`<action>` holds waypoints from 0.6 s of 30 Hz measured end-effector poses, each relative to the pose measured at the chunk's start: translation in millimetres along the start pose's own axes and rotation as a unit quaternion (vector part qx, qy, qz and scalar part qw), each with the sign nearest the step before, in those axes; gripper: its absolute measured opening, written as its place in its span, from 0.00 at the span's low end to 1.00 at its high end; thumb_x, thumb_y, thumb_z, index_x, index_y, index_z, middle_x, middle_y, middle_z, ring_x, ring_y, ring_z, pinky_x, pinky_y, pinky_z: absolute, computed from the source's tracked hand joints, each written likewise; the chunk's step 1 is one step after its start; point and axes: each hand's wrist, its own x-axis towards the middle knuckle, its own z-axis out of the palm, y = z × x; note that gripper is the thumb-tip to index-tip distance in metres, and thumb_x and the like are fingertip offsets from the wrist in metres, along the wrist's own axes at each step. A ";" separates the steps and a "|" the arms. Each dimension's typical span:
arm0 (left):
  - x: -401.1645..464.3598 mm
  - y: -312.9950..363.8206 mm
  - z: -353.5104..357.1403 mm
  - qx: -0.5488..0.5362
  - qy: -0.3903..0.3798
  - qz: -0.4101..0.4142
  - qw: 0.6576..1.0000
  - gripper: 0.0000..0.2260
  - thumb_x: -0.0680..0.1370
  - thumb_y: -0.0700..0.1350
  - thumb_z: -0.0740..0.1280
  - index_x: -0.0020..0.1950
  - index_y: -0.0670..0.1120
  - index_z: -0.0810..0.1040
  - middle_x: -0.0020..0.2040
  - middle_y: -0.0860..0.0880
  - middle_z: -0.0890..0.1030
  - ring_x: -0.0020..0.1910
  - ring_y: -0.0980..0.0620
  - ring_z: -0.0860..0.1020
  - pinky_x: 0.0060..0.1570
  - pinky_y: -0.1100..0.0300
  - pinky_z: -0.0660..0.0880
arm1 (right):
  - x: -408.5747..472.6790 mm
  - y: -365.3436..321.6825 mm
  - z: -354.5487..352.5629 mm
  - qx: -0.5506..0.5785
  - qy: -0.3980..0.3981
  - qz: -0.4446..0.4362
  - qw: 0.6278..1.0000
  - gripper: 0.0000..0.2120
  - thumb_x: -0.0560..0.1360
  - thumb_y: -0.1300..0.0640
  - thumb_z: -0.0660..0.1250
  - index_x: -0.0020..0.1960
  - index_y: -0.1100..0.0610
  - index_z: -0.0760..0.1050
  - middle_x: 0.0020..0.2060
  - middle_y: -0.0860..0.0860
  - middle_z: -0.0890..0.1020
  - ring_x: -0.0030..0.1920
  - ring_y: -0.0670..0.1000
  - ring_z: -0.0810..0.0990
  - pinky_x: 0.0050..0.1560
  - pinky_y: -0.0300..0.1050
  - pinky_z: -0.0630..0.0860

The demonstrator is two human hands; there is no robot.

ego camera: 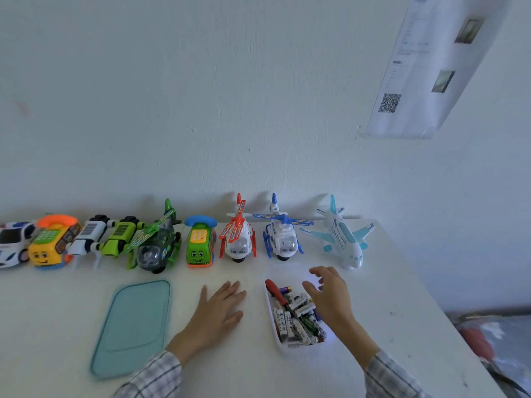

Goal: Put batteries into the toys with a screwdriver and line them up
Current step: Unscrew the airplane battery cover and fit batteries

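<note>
1. Head view: nine toys stand in a row along the table's [402, 297] far edge, against the wall. From the left they are a white car [11, 244], an orange phone toy [53, 242], a white robot [89, 239], a green robot [120, 238], a green helicopter [155, 242], a green phone toy [201, 244], a red helicopter [238, 237], a blue helicopter [283, 235] and a plane [342, 234] nearest the far right corner.
2. One clear tub [280, 341] sits toward the near right edge. It holds one red-handled screwdriver [275, 291] and a heap of batteries [296, 317], too jumbled to count.
3. One teal lid [133, 328] lies flat near the left of the near edge.
4. The left hand [218, 311] rests flat and released on the table between lid and tub.
5. The right hand [330, 297] hovers over the tub, fingers relaxed and spread, grasping nothing.
6. Risk: the tub looks light, and a careless reach into it could tip it and send batteries rolling off the table's right edge.
7. Risk: lifting one toy may snag a rotor on its close neighbour and topple the row.
</note>
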 end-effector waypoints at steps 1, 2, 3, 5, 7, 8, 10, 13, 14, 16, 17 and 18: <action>-6.6 -6.1 -3.5 0.044 0.006 -0.002 0.999 0.33 0.72 0.64 0.45 0.74 0.56 0.67 0.77 0.53 0.58 0.77 0.49 0.55 0.71 0.36 0.45 | -4.2 6.1 -1.6 0.020 0.008 0.003 1.000 0.15 0.76 0.57 0.68 0.62 0.55 0.75 0.56 0.48 0.76 0.50 0.46 0.74 0.48 0.35 0.69; -15.1 -11.8 -7.2 0.075 -0.001 -0.042 0.996 0.29 0.73 0.63 0.52 0.69 0.55 0.73 0.74 0.48 0.67 0.74 0.44 0.63 0.66 0.29 0.55 | -8.2 12.6 -1.3 0.029 0.012 0.001 1.000 0.15 0.76 0.58 0.67 0.62 0.55 0.74 0.57 0.47 0.75 0.52 0.47 0.74 0.51 0.36 0.71; -22.5 -18.8 -11.9 0.082 -0.003 -0.098 0.992 0.26 0.73 0.62 0.58 0.67 0.53 0.75 0.72 0.44 0.71 0.72 0.40 0.66 0.62 0.27 0.61 | -11.8 16.5 -0.5 0.022 0.013 0.001 1.000 0.16 0.77 0.59 0.67 0.63 0.54 0.74 0.58 0.46 0.75 0.55 0.47 0.74 0.55 0.40 0.71; -38.7 -30.3 -16.5 0.060 0.000 -0.217 0.974 0.30 0.76 0.60 0.62 0.76 0.53 0.62 0.77 0.40 0.58 0.75 0.34 0.55 0.66 0.29 0.55 | -16.6 25.1 3.3 0.043 0.002 0.030 0.999 0.18 0.77 0.64 0.64 0.66 0.54 0.72 0.62 0.48 0.75 0.60 0.49 0.73 0.60 0.44 0.71; -49.9 -45.1 -12.4 0.037 0.005 -0.320 0.947 0.34 0.78 0.64 0.55 0.79 0.55 0.44 0.79 0.40 0.43 0.76 0.33 0.44 0.71 0.35 0.48 | -23.4 27.3 6.1 0.143 -0.030 0.093 0.985 0.21 0.78 0.69 0.59 0.68 0.55 0.69 0.63 0.50 0.75 0.57 0.46 0.75 0.54 0.38 0.71; -55.9 -51.0 -12.0 0.017 -0.004 -0.359 0.933 0.35 0.78 0.66 0.53 0.78 0.55 0.40 0.78 0.40 0.39 0.76 0.33 0.43 0.71 0.36 0.49 | -26.5 26.6 9.9 0.187 -0.038 0.112 0.975 0.22 0.78 0.71 0.57 0.69 0.56 0.68 0.63 0.49 0.74 0.55 0.44 0.75 0.52 0.35 0.71; -64.7 -56.1 -14.1 -0.018 -0.017 -0.390 0.921 0.36 0.78 0.68 0.50 0.78 0.56 0.37 0.78 0.42 0.38 0.76 0.35 0.42 0.71 0.37 0.51 | -32.5 16.7 18.6 0.240 -0.027 0.148 0.959 0.26 0.77 0.73 0.53 0.71 0.54 0.65 0.62 0.46 0.73 0.55 0.44 0.74 0.55 0.36 0.70; -76.0 -64.1 -14.9 0.011 -0.022 -0.367 0.930 0.35 0.77 0.69 0.49 0.78 0.58 0.38 0.79 0.45 0.40 0.77 0.38 0.44 0.72 0.38 0.52 | -49.3 -5.0 46.5 0.293 0.012 0.198 0.935 0.26 0.78 0.69 0.54 0.71 0.49 0.62 0.59 0.46 0.75 0.52 0.48 0.76 0.54 0.44 0.74; -78.2 -66.6 -15.7 0.025 -0.015 -0.359 0.933 0.36 0.76 0.71 0.49 0.78 0.59 0.39 0.79 0.45 0.42 0.77 0.39 0.45 0.72 0.39 0.51 | -56.3 -13.0 59.4 0.318 0.022 0.212 0.924 0.25 0.78 0.68 0.55 0.72 0.51 0.61 0.58 0.48 0.74 0.53 0.49 0.76 0.55 0.47 0.75; -82.9 -73.2 -19.6 0.024 -0.003 -0.364 0.931 0.41 0.71 0.75 0.51 0.78 0.59 0.41 0.79 0.45 0.43 0.77 0.40 0.46 0.72 0.39 0.50 | -70.8 -29.7 87.5 0.369 0.025 0.221 0.902 0.28 0.78 0.67 0.58 0.74 0.53 0.55 0.63 0.52 0.72 0.60 0.53 0.75 0.62 0.55 0.73; -84.7 -76.6 -21.8 0.008 0.002 -0.381 0.925 0.46 0.67 0.78 0.52 0.78 0.59 0.40 0.79 0.44 0.42 0.77 0.39 0.45 0.72 0.37 0.49 | -77.4 -37.2 101.4 0.389 0.018 0.228 0.893 0.30 0.77 0.67 0.60 0.75 0.54 0.53 0.66 0.54 0.71 0.63 0.54 0.73 0.64 0.57 0.71; -87.4 -82.1 -24.3 -0.015 0.004 -0.403 0.915 0.51 0.62 0.81 0.54 0.78 0.59 0.39 0.78 0.43 0.40 0.77 0.38 0.43 0.71 0.36 0.47 | -83.0 -44.3 114.1 0.399 0.008 0.230 0.887 0.32 0.76 0.65 0.62 0.75 0.54 0.52 0.67 0.56 0.70 0.64 0.55 0.73 0.66 0.58 0.70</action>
